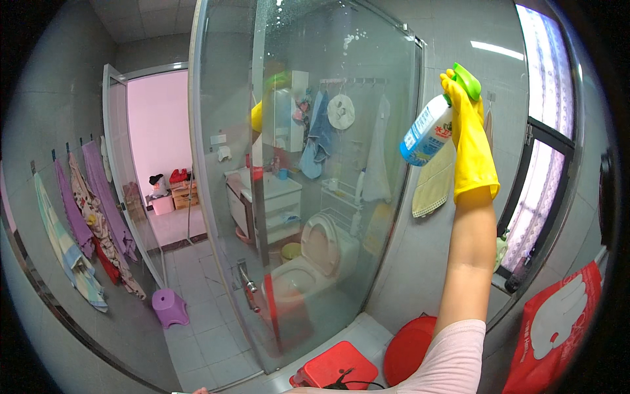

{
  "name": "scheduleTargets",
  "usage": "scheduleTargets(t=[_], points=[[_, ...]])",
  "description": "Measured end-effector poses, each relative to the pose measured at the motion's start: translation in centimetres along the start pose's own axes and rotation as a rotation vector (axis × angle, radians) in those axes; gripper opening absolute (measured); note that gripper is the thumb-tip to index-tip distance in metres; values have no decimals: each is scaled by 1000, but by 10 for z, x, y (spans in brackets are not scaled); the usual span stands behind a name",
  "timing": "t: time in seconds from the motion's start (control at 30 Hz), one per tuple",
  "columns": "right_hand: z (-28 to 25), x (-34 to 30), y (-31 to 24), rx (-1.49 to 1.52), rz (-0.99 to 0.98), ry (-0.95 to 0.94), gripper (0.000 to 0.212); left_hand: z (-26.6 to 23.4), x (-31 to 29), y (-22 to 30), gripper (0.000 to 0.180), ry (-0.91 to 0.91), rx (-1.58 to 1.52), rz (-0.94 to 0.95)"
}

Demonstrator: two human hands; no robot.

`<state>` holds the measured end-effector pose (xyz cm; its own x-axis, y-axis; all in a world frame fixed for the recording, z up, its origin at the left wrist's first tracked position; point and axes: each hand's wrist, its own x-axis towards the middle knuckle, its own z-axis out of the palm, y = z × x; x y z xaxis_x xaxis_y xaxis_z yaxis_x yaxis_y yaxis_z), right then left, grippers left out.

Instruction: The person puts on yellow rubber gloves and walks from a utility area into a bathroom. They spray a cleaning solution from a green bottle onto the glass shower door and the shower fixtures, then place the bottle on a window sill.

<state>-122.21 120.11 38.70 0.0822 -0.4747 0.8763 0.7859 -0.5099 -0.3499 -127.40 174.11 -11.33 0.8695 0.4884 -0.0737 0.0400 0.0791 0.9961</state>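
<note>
My right hand [467, 118], in a long yellow rubber glove, is raised high at the right. It is closed around the neck of a spray bottle [425, 134] with a white and blue body and a green trigger head [466, 81]. The bottle tilts, its base toward the lower left, in front of the tiled wall. To its left stands the glass shower panel [354, 197], with white foamy spots and drips near the top and a hazy surface. Only a small skin-coloured sliver shows at the bottom edge, perhaps my left hand; its fingers cannot be made out.
Beyond or reflected in the glass are a toilet [298, 279] and a washbasin cabinet [279, 194]. Below are a red stool [338, 364] and a red basin [408, 348]. Towels [108, 190] hang at left above a purple stool [170, 308]. A window [541, 177] is at right.
</note>
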Motion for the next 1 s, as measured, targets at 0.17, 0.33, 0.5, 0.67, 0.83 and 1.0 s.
scheduleTargets(t=[0.17,0.33,0.5,0.67,0.83,1.0], points=[[-21,11,-5,-26,41,-8,40,5,5,-30,16,-21,-30,58],[-46,16,11,206,98,-130,52,6,-7,-19,16,-74,-3,6],[-39,-57,48,317,300,-218,55,-9,5,-45,18,-89,145,45],[-26,-174,41,180,544,-229,52,16,-14,-14,23,-127,96,25],[-21,-248,51,-74,238,-303,41,7,-5,-22,24,-195,270,79],[-13,-303,39,5,443,-387,36,20,-26,10,26,-158,98,-56]])
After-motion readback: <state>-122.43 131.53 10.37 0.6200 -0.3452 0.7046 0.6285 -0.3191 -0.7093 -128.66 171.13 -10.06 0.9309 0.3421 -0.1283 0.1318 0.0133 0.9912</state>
